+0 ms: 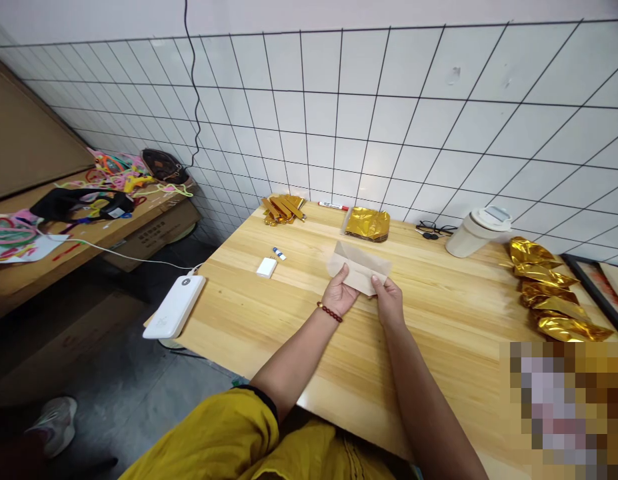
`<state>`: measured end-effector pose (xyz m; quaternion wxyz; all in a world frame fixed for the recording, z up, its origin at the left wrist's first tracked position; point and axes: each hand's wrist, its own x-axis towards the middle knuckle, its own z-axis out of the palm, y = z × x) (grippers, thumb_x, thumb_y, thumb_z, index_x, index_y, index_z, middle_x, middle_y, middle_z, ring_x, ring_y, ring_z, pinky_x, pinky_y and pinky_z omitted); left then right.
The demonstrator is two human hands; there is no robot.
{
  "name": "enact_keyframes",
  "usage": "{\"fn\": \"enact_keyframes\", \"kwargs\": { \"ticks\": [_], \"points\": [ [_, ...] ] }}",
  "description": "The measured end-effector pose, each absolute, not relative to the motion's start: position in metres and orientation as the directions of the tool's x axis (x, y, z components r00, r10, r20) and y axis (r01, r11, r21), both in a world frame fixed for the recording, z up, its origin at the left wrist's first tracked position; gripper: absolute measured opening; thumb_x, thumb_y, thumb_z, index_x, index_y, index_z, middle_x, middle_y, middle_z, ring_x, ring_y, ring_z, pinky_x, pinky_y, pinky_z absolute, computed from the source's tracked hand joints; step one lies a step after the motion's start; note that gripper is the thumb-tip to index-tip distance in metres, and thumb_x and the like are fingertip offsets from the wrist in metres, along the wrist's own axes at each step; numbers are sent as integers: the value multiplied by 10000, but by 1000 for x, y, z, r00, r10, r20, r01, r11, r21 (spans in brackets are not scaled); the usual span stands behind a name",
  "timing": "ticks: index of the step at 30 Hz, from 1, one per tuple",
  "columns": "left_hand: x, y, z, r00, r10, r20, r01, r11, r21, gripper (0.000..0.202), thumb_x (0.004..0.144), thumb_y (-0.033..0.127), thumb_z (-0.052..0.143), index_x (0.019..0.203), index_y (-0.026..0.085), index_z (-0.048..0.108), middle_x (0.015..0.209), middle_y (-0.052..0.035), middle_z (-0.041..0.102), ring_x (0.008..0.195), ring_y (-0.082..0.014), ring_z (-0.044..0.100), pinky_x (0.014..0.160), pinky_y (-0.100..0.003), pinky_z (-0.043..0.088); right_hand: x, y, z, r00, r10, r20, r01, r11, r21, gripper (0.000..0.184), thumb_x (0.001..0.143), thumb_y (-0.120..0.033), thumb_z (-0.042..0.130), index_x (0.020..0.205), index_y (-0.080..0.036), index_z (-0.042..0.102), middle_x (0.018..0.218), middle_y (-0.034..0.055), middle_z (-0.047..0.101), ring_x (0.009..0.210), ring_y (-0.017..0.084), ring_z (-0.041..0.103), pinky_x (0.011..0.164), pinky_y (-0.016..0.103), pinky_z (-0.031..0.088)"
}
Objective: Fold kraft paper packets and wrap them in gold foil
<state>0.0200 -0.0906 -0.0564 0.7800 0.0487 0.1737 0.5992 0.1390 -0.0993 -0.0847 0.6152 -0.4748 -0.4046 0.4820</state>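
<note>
The left hand and the right hand both pinch the thin light-brown folded paper sheet over the pale wooden desk, probably to keep it flat. The shiny gold square foil stack sits farther back, maybe so the hands have room.

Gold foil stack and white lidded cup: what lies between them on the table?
In the head view, a pair of black-framed glasses lies between the gold foil stack and the white lidded cup, nearer the cup.
</note>
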Motion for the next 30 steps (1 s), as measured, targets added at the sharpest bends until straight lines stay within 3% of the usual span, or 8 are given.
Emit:
{"fn": "enact_keyframes", "kwargs": {
  "ticks": [3,7,11,16,24,27,30],
  "points": [
    [21,-90,-58,192,948,-252,-921,262,286,312,902,185,559,1208,151,611,1168,-94,704,1114,-201,650,1085,-389,439,136,-101,-81,159,985,70,-240,108,-965,388,711,-506,744,942,-194,733,918,49,751,858,232,670,790,390,546],
    [20,-88,-56,170,936,-307,-930,256,265,311,914,174,524,1209,133,611,1191,-114,694,1149,-216,634,1087,-408,442,136,-100,-81,194,970,145,-285,197,-938,536,722,-444,749,1198,-221,644,1218,78,684,1150,250,615,1007,436,471],
    [19,-88,-53,146,934,-325,-931,241,273,304,907,143,512,1190,122,619,1192,-119,692,1162,-213,626,1091,-404,437,141,-99,-87,215,964,157,-256,211,-943,605,726,-393,742,1289,-232,591,1246,88,659,1132,244,614,1001,446,466],
    [17,-88,-55,171,943,-287,-918,258,300,270,900,143,510,1139,117,632,1176,-118,693,1187,-226,609,1099,-426,423,146,-99,-89,288,921,265,-134,312,-941,322,716,-350,753,1020,-244,742,1178,69,660,1160,244,571,1007,441,442],
    [18,-87,-60,202,945,-257,-920,273,281,180,893,192,551,1039,154,649,1252,-103,644,1156,-224,621,1079,-414,430,146,-106,-80,214,901,378,-3,387,-922,162,794,-360,686,884,-250,764,1159,75,632,1188,250,536,1055,459,389],
    [17,-87,-60,206,939,-275,-918,282,278,209,905,213,545,1074,150,650,1239,-108,655,1153,-225,624,1070,-406,438,144,-107,-80,209,908,362,8,369,-930,265,793,-386,687,1011,-242,732,1213,84,605,1186,247,536,1036,438,413],
    [18,-86,-58,183,928,-326,-921,278,273,292,913,257,548,1168,137,625,1227,-121,670,1176,-230,612,1073,-409,440,141,-105,-82,248,936,250,-76,276,-958,642,737,-423,732,1324,-248,541,1341,115,523,1050,226,605,905,396,504]
  ]
}}
